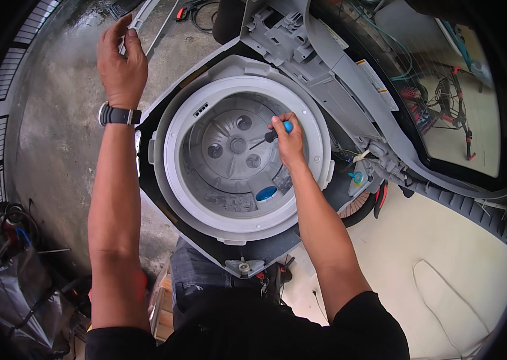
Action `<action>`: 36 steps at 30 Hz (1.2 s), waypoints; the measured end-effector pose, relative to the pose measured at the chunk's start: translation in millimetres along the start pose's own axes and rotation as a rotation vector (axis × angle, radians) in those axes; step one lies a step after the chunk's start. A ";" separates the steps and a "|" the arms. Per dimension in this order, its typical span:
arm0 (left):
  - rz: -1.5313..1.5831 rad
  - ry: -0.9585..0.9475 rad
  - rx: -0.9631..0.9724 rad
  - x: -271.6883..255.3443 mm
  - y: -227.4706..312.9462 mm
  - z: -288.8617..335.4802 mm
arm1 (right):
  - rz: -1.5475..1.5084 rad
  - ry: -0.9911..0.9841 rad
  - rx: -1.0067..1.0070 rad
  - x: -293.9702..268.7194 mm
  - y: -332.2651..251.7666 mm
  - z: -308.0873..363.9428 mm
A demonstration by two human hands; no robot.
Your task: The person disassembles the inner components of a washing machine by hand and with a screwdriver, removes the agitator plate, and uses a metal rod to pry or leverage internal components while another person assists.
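Observation:
A top-load washing machine stands open before me, its grey tub ring (176,174) surrounding a steel drum (205,141). My right hand (289,141) is closed around a screwdriver (270,137) with a blue and black handle, held over the drum's right side. Its thin shaft points down and left toward the round hub (238,145) at the drum's bottom; contact cannot be made out. Off the machine's far left corner, my left hand (122,69) is raised, fingers curved and the thumb apart. Beyond its fingertips lies a pale strip (143,14); I see no grip on it.
The machine's top cover (349,78) with a dark glass lid (457,108) is tipped to the right. A blue oval filter (266,193) sits on the drum wall. Plastic-wrapped items (16,288) lie at left. A red-black tool (182,13) rests on the concrete floor (55,150).

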State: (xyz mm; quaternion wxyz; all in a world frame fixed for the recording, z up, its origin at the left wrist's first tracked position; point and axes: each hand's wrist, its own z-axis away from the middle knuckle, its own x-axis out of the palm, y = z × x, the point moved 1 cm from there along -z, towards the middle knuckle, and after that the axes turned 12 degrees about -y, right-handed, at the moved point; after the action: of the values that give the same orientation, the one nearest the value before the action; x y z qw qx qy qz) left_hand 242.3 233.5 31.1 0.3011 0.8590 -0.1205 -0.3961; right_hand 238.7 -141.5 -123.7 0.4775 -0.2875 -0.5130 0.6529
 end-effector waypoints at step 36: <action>0.307 -1.351 -0.736 309.5 -117.1 406.7 | 0.107 -0.015 0.137 40.5 174.9 -144.4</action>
State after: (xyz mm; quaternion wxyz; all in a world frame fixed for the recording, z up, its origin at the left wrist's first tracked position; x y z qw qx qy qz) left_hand 135.7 16.5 -434.2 0.4794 0.2504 -0.2559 -0.8013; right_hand 290.9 -50.4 -328.8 0.4564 -0.2761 -0.4546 0.7133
